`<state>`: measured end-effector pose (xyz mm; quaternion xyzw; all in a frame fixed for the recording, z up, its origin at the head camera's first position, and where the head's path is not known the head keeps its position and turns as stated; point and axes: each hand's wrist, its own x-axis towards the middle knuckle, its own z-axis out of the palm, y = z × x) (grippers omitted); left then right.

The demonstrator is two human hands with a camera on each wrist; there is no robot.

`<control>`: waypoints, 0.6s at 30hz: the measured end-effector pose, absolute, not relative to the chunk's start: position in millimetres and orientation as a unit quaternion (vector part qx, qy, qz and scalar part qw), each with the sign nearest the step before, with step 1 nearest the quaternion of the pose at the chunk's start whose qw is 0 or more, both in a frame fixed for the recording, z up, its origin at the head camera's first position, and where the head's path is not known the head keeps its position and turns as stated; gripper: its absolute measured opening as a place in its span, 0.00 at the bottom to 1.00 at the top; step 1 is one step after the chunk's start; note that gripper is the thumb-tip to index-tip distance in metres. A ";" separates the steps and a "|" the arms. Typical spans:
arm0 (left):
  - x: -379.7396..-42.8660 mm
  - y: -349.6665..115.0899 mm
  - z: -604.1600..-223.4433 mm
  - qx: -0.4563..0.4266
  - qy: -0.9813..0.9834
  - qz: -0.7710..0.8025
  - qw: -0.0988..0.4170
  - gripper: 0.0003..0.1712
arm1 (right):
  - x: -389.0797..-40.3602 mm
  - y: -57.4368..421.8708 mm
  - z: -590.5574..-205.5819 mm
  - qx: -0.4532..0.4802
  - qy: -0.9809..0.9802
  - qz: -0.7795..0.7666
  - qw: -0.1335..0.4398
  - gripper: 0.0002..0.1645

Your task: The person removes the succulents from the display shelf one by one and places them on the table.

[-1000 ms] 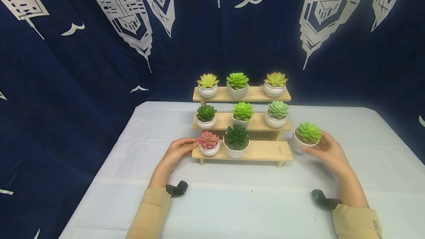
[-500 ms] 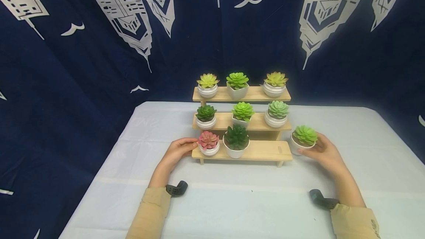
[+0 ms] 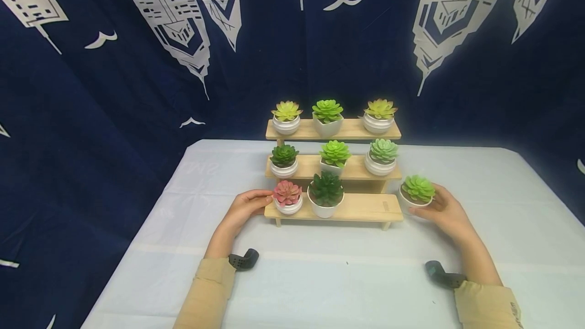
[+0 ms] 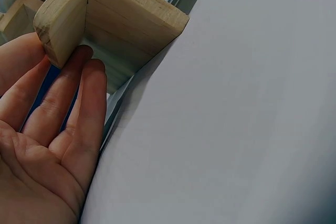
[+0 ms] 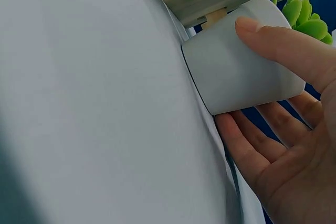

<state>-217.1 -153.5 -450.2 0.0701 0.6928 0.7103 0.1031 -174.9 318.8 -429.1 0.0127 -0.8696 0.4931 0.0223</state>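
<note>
A three-tier wooden plant stand (image 3: 372,204) carries several small potted succulents. My left hand (image 3: 242,211) is at the left end of its lowest tier, beside the pink succulent (image 3: 287,193). In the left wrist view, the thumb and fingers hold the end of the stand (image 4: 131,19) from both sides. Just off the stand's right end, my right hand (image 3: 450,212) grips a bright green potted succulent (image 3: 418,188) by its white pot. The right wrist view shows the thumb across the side of the pot (image 5: 236,72), with the other fingers behind it, its base close over the white cloth.
A dark green succulent (image 3: 325,190) stands mid-tier on the lowest step, with bare wood to its right. The middle and top tiers hold three pots each. A white cloth covers the table (image 3: 320,278). Behind hangs a navy curtain (image 3: 265,55).
My right hand has carried the bright green potted succulent slightly left and down, nearer the stand's lowest tier. The left hand stays at the stand's left end.
</note>
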 end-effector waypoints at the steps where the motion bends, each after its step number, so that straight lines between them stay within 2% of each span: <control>1: -217.2 -153.4 -450.2 0.070 0.693 0.710 0.103 0.21 | -174.8 318.9 -428.9 0.013 -0.870 0.493 0.021 0.54; 8: -216.3 -153.3 -449.1 0.068 0.694 0.709 0.103 0.20 | -174.5 322.8 -425.0 0.018 -0.875 0.484 0.009 0.55; 18: -215.6 -152.7 -448.0 0.066 0.694 0.709 0.103 0.20 | -169.6 323.5 -409.8 0.043 -0.874 0.483 0.025 0.52</control>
